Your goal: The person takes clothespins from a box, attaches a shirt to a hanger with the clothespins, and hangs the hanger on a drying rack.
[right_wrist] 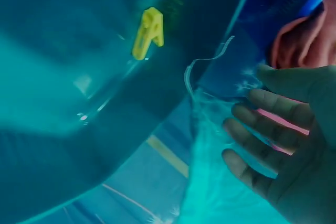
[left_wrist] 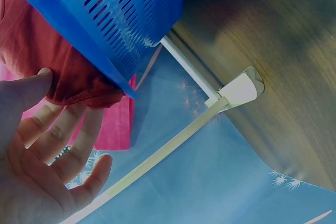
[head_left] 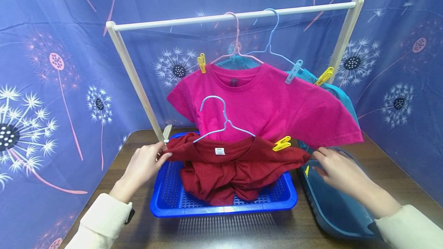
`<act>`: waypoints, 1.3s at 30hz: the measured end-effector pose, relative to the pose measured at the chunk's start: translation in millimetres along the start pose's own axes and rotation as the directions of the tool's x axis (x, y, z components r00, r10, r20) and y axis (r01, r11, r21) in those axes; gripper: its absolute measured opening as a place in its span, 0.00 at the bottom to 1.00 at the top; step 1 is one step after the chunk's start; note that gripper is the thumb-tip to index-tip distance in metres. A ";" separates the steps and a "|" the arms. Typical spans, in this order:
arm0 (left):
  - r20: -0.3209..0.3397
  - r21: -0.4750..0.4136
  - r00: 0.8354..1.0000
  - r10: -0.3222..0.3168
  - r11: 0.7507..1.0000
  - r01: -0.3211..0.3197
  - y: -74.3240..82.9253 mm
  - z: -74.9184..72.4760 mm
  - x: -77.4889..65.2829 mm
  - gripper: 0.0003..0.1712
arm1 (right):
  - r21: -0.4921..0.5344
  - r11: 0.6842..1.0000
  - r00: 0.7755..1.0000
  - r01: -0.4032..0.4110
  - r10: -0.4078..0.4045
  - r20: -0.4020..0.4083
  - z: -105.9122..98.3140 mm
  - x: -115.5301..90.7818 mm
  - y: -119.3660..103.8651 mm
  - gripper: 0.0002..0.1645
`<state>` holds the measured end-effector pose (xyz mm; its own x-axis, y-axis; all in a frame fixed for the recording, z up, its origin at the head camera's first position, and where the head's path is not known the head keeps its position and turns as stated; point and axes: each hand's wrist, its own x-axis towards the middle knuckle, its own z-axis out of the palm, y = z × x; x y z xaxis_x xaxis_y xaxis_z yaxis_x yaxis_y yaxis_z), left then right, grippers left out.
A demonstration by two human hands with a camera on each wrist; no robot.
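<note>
A dark red T-shirt (head_left: 221, 172) is spread over a blue basket (head_left: 225, 210), a pale blue hanger (head_left: 225, 120) in its neck. One yellow clothespin (head_left: 282, 144) is on its right shoulder. My left hand (head_left: 147, 160) pinches the left sleeve; in the left wrist view, the thumb lies over the cloth (left_wrist: 63, 77) and the fingertips are hidden behind it. At the other sleeve's end is my right hand (head_left: 335, 168). Its fingers (right_wrist: 262, 156) are spread and relaxed in the right wrist view, with the thumb tip right beside the red cloth (right_wrist: 299, 43).
Behind stands a wooden rack (head_left: 190, 21) holding a pink T-shirt (head_left: 249, 103) and a teal shirt (head_left: 340, 95) on hangers, with clothespins on them. A dark teal bin (head_left: 346, 203) at the right contains a yellow clothespin (right_wrist: 148, 33). Dandelion-print fabric (head_left: 69, 107) surrounds the table.
</note>
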<state>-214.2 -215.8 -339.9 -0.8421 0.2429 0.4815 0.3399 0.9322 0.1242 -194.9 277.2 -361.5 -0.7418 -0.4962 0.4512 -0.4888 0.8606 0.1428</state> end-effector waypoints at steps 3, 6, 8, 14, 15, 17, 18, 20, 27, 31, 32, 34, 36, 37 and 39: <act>0.002 -0.002 1.000 -0.002 1.000 0.002 0.2 0.3 -0.2 0.07 | -0.010 1.000 1.000 -0.003 0.003 0.028 7.5 -1.8 4.5 0.18; 0.003 -0.002 1.000 -0.001 1.000 0.001 -0.1 0.7 -0.5 0.07 | -0.022 1.000 0.999 0.006 -0.005 0.053 15.6 -3.0 9.0 0.18; 0.002 0.000 1.000 0.001 1.000 -0.001 -0.5 1.0 -0.5 0.07 | -0.028 1.000 0.997 0.012 -0.010 0.071 20.1 -3.2 11.5 0.18; -0.005 0.003 1.000 0.005 1.000 -0.005 -1.1 0.7 -0.5 0.07 | -0.029 0.999 0.993 0.015 -0.012 0.118 30.3 -0.6 19.5 0.19; -0.005 0.004 1.000 0.004 1.000 -0.004 -1.1 0.7 -0.5 0.07 | -0.028 1.000 0.992 0.014 -0.010 0.125 32.1 0.0 20.9 0.20; -0.004 0.006 1.000 0.004 1.000 -0.004 -1.0 0.8 -0.3 0.07 | -0.011 1.000 0.991 0.012 -0.011 0.134 36.0 0.6 23.2 0.21; -0.004 0.008 1.000 0.005 1.000 -0.005 -1.0 1.0 -0.2 0.07 | -0.003 1.000 0.991 0.012 -0.011 0.137 38.3 0.8 24.4 0.21; -0.001 0.009 1.000 0.005 1.000 -0.005 -0.8 1.3 -0.1 0.07 | 0.011 1.000 0.990 0.011 -0.012 0.142 43.1 1.1 26.3 0.21; 0.003 0.006 1.000 0.002 1.000 -0.002 -0.8 2.2 0.1 0.07 | 0.042 0.997 0.967 -0.058 0.046 0.252 56.0 -0.4 28.9 0.23; 0.006 0.005 1.000 -0.002 1.000 0.002 -1.0 2.2 0.1 0.07 | 0.045 0.996 0.959 -0.077 0.062 0.277 63.0 -1.6 29.0 0.25; 0.007 0.005 1.000 -0.002 1.000 0.002 -1.1 2.2 0.1 0.07 | 0.046 0.996 0.959 -0.078 0.063 0.276 64.7 -1.8 29.0 0.25; 0.006 0.004 1.000 -0.002 1.000 0.002 -1.2 2.1 0.0 0.07 | 0.042 0.996 0.959 -0.079 0.064 0.276 67.8 -2.2 29.3 0.24; 0.003 0.004 1.000 0.000 1.000 0.000 -1.4 2.4 -0.1 0.07 | 0.039 0.996 0.959 -0.080 0.066 0.277 70.2 -2.6 29.7 0.23; 0.002 0.005 1.000 0.002 1.000 -0.002 -1.6 2.5 -0.1 0.07 | 0.038 0.996 0.959 -0.083 0.070 0.276 71.1 -2.8 29.6 0.23; 0.001 0.005 1.000 0.001 1.000 -0.001 -1.7 2.7 -0.2 0.07 | 0.039 0.995 0.957 -0.088 0.074 0.282 73.0 -3.2 30.7 0.22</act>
<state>-215.8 -216.7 -342.5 -0.8422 0.2440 0.4808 0.3388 0.9332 0.1198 -241.1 296.8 -422.9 -0.8752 -0.4433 0.1939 -0.4388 0.8960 0.0682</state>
